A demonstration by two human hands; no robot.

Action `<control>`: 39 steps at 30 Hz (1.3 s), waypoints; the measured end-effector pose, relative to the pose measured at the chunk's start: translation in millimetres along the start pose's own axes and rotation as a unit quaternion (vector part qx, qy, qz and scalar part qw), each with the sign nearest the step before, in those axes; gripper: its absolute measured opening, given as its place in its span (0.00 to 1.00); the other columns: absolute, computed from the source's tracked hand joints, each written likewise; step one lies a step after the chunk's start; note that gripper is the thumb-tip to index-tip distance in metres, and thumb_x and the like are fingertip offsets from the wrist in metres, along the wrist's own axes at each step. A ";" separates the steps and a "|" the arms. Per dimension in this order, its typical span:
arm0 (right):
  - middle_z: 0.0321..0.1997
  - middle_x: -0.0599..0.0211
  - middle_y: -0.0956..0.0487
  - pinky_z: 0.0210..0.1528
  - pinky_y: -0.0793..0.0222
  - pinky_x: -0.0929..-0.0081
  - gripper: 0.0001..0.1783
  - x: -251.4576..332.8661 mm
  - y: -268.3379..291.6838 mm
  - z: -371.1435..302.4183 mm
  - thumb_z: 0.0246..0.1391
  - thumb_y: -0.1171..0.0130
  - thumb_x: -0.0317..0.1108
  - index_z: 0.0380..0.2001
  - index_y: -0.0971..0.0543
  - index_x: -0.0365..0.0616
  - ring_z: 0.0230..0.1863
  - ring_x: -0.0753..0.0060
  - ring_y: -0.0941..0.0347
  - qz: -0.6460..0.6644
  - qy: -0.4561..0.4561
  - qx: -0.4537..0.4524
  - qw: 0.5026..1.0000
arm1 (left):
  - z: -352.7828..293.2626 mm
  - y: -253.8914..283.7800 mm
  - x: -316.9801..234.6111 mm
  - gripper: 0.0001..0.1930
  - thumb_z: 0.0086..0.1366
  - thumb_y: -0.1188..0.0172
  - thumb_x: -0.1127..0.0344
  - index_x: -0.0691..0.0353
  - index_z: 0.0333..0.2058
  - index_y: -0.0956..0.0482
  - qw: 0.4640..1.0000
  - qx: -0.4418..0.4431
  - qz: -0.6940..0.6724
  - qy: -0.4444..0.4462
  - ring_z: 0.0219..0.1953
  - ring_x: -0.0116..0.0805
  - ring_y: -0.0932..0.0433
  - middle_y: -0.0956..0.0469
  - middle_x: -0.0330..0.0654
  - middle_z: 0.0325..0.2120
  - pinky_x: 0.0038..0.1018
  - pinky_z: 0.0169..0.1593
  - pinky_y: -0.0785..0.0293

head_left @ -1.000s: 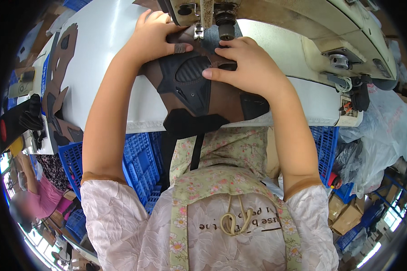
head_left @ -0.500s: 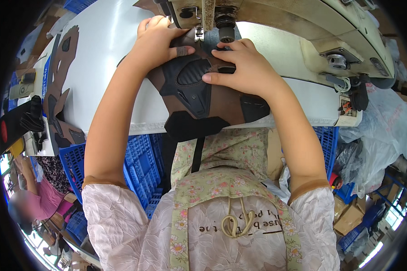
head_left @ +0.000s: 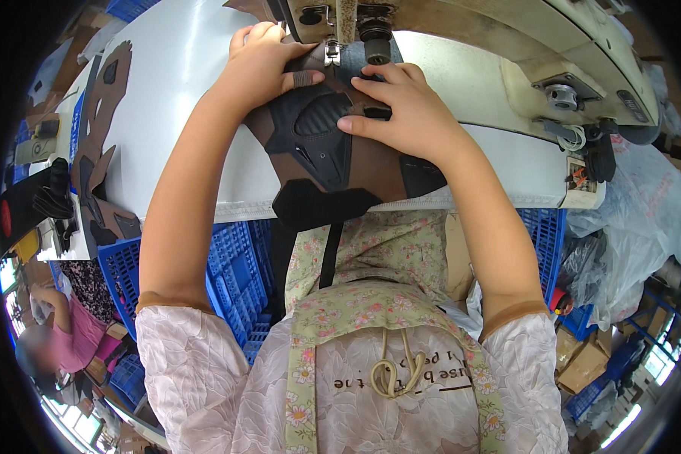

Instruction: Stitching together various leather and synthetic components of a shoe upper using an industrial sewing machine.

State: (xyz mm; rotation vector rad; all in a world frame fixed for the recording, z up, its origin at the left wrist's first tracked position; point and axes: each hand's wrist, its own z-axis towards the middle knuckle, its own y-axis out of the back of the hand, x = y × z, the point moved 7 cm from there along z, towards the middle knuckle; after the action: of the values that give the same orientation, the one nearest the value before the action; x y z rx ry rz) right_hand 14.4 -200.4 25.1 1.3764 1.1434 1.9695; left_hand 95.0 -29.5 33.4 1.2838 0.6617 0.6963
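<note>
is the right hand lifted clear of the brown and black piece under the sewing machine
No, the right hand lies flat on the brown and black piece, fingers spread, just below the sewing machine head.

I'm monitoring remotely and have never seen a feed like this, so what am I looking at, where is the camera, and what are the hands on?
This is one view from a fisheye camera worn on the person's head, looking down, so straight edges bend near the rim. Both bare forearms come up from the lower edge. The left hand and right hand press flat on a brown and black shoe upper piece lying on the white table. Neither hand has a closed grip; fingers are spread on top. The piece sits under the head of a cream sewing machine. More cut brown pieces lie at the table's left end. Blue plastic crates stand below.
</note>
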 end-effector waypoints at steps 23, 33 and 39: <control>0.54 0.62 0.23 0.62 0.37 0.60 0.38 -8.6 2.1 24.5 0.41 0.34 0.67 0.46 0.17 0.46 0.60 0.52 0.36 0.032 -0.036 0.007 0.999 | 19.5 -19.1 27.9 0.12 0.64 0.41 0.49 0.41 0.41 0.15 0.999 -0.042 0.010 -0.004 0.53 0.43 0.30 0.22 0.45 0.41 0.44 0.58 0.43; 0.52 0.63 0.22 0.62 0.36 0.59 0.35 -8.8 0.9 25.1 0.43 0.34 0.64 0.46 0.18 0.49 0.58 0.50 0.34 0.039 -0.020 -0.022 0.999 | 20.2 -18.1 26.1 0.13 0.61 0.38 0.51 0.44 0.41 0.15 0.997 -0.059 0.040 0.007 0.56 0.44 0.31 0.22 0.46 0.44 0.45 0.58 0.41; 0.50 0.65 0.23 0.61 0.35 0.60 0.34 -8.4 0.3 22.5 0.43 0.34 0.63 0.45 0.18 0.48 0.57 0.52 0.34 0.014 -0.019 -0.033 0.999 | -8.4 14.9 1.8 0.11 0.57 0.36 0.59 0.46 0.40 0.14 0.978 -0.181 0.054 0.090 0.59 0.44 0.32 0.23 0.43 0.48 0.42 0.59 0.38</control>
State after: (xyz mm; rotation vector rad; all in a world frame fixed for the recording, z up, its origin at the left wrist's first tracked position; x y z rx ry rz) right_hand 38.3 -198.9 24.2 1.3970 1.0388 1.9738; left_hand 88.3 -20.8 46.6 0.9305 0.5805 0.9836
